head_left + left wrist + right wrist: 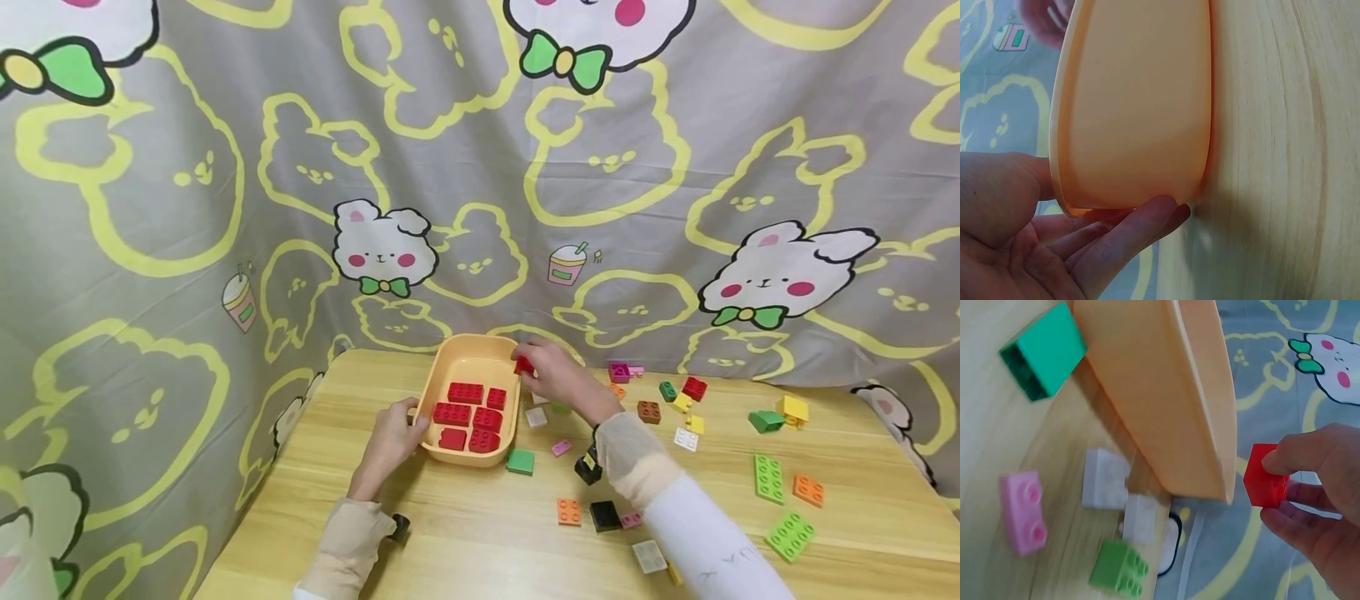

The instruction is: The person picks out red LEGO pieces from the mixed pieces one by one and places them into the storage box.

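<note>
A light orange plastic tray (429,392) stands on the wooden table, with several red toy bricks (466,392) lying on its floor. My left hand (393,437) grips the tray's near left rim; in the left wrist view the thumb is at the rim and the fingers (1129,234) lie under and along the outer wall. Between the thumb and fingers of my right hand (553,373) is a red brick (1264,475), pinched just above the tray's far right rim. The red brick is apart from the tray wall (1147,381) in the right wrist view.
Beside the tray's right wall lie a dark green brick (521,462), a white brick (536,416) and a pink brick (561,447). Several more coloured bricks, among them a lime brick (790,536), spread over the table's right side. A patterned curtain (480,167) hangs behind the table.
</note>
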The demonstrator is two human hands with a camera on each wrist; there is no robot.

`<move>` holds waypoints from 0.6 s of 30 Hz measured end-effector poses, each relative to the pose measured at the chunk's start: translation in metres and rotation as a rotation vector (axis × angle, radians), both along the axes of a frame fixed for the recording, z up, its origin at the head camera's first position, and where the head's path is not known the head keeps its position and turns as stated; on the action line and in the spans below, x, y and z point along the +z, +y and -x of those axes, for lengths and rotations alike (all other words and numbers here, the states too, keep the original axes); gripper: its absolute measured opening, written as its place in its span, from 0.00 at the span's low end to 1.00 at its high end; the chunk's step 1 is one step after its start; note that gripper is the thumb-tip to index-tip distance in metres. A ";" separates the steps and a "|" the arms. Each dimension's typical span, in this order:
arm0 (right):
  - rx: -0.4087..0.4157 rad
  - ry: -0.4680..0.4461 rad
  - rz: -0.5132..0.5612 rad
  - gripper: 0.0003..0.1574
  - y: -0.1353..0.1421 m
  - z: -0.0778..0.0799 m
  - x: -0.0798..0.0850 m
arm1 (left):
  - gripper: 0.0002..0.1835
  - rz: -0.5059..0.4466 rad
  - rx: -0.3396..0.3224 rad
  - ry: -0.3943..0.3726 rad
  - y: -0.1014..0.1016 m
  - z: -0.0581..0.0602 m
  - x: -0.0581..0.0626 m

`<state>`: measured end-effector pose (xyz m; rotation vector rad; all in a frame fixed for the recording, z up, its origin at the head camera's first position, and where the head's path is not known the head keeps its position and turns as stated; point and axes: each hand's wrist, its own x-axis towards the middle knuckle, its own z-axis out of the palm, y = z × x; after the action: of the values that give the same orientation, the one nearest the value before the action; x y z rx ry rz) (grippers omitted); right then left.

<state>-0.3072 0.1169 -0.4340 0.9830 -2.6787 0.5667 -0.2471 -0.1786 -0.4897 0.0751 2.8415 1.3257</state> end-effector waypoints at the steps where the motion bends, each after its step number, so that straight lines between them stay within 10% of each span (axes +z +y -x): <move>1: 0.007 -0.001 -0.010 0.15 -0.005 0.003 0.000 | 0.19 -0.001 0.000 0.001 0.000 0.000 0.000; 18: 0.002 -0.139 -0.226 0.05 -0.059 0.035 -0.017 | 0.17 0.008 0.001 0.017 0.001 0.001 0.000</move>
<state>-0.3422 0.0579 -0.4506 1.0381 -2.9152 0.3493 -0.2478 -0.1780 -0.4896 0.0846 2.8608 1.3199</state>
